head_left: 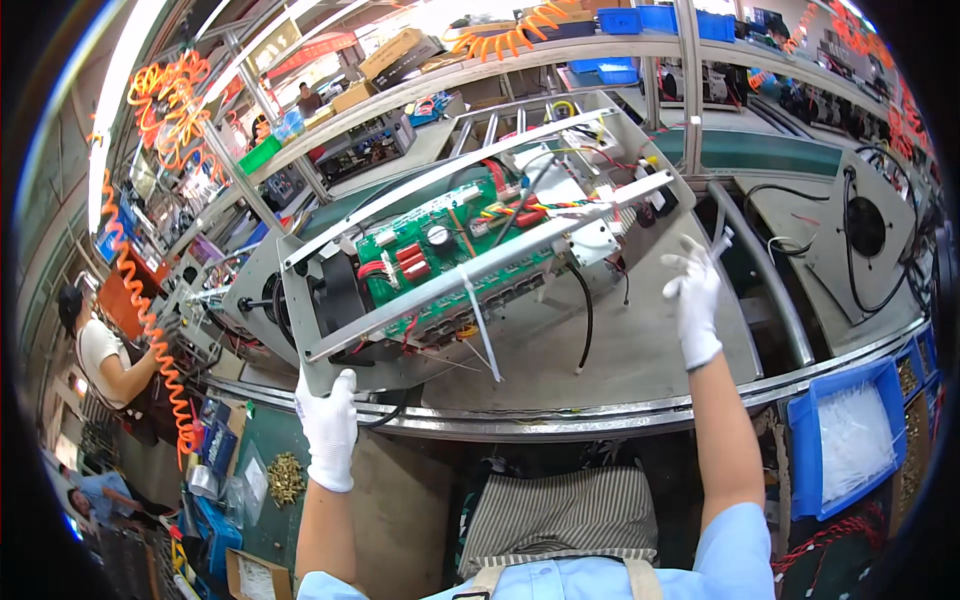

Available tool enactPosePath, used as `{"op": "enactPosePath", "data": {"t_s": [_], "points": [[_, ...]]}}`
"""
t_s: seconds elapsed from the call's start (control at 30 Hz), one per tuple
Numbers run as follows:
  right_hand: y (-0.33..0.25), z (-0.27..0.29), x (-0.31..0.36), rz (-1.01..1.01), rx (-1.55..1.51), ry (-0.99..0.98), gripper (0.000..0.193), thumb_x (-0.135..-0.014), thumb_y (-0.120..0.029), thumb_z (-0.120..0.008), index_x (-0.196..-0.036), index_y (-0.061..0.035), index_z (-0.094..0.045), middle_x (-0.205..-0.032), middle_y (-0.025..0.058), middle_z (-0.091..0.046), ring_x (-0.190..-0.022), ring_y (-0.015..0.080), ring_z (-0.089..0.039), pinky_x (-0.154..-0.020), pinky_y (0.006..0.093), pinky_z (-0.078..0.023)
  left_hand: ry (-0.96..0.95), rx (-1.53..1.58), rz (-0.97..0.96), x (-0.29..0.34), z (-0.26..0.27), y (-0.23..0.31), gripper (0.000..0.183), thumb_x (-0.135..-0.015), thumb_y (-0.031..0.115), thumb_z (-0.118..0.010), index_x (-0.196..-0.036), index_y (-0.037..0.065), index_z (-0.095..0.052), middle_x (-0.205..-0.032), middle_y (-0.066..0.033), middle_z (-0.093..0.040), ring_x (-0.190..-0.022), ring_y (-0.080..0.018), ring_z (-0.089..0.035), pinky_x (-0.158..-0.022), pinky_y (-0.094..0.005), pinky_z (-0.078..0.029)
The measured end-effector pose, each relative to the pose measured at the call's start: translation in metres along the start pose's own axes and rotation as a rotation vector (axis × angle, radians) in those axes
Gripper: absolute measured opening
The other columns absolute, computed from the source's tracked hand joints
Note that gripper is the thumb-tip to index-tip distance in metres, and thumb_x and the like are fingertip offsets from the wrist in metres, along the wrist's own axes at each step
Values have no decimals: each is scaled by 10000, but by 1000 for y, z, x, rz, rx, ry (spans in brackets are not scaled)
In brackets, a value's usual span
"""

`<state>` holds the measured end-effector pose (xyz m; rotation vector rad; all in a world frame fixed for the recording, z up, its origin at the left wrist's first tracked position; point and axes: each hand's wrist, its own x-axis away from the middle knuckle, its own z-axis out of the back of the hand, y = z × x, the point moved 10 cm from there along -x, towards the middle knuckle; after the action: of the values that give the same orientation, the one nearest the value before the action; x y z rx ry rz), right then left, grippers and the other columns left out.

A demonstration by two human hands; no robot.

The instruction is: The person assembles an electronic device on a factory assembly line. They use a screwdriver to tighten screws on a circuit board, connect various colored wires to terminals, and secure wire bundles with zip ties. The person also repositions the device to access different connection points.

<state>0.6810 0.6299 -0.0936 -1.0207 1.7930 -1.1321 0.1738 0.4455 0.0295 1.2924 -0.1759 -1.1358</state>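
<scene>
Before me, a tilted open metal chassis (480, 296) holds a green circuit board (405, 235) with red parts and coloured wires. A black fan (337, 292) sits at its left end. My left hand (328, 425), in a white glove, grips the lower corner of the chassis's left end plate; some of its fingers are hidden behind the plate. My right hand (695, 305), also gloved in white, hovers right of the chassis with fingers spread and nothing visibly held. A white cable tie (482, 325) hangs from the front rail, with a black cable (585, 325) to its right.
Metal roller bars (765, 270) lie right of the chassis, beside another grey end plate (862, 235). A blue bin (845, 440) holds white cable ties. Brass fasteners (286, 478) lie at lower left. Coiled orange hoses (150, 320) hang near a co-worker (110, 360).
</scene>
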Motion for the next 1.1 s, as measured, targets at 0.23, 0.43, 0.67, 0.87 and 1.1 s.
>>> {"op": "enactPosePath", "data": {"t_s": [0.23, 0.43, 0.67, 0.87, 1.1], "points": [[-15, -31, -60, 444, 753, 18, 391, -980, -255, -445, -1287, -32, -541, -1003, 167, -681, -761, 261, -669, -716, 375, -516, -40, -26, 58, -32, -13, 11, 154, -808, 58, -600, -948, -3, -581, -721, 12, -555, -582, -53, -460, -524, -236, -376], [-43, -75, -63, 418, 1033, -50, 382, -983, -407, -408, -1117, -107, -602, -827, 141, -683, -825, 378, -647, -728, 469, -489, -19, -150, 0, -82, -24, 4, 161, -771, 131, -605, -838, -10, -567, -681, -11, -541, -597, -102, -446, -544, -284, -378], [-33, -106, -115, 199, 1359, -186, 288, -871, -348, -556, -1028, -113, -612, -1018, 142, -679, -964, 323, -647, -815, 445, -496, -16, -91, -1, -129, -43, -17, 116, -791, 111, -551, -824, 0, -550, -688, 2, -505, -604, -93, -410, -535, -280, -351], [-36, -87, -107, 203, 1342, -196, 288, -851, -321, -568, -1025, -106, -648, -1029, 153, -679, -982, 313, -651, -838, 442, -505, -85, -216, 14, -119, -57, -1, 100, -819, 99, -517, -812, 0, -536, -724, 4, -503, -658, -99, -431, -557, -292, -366], [-70, -47, 0, 327, 1393, -173, 356, -837, -331, -584, -1070, -61, -600, -933, 131, -682, -916, 312, -655, -804, 455, -488, -179, 29, -31, -120, -34, -37, 200, -831, 114, -548, -967, -30, -577, -872, -22, -571, -756, -119, -461, -688, -272, -403]]}}
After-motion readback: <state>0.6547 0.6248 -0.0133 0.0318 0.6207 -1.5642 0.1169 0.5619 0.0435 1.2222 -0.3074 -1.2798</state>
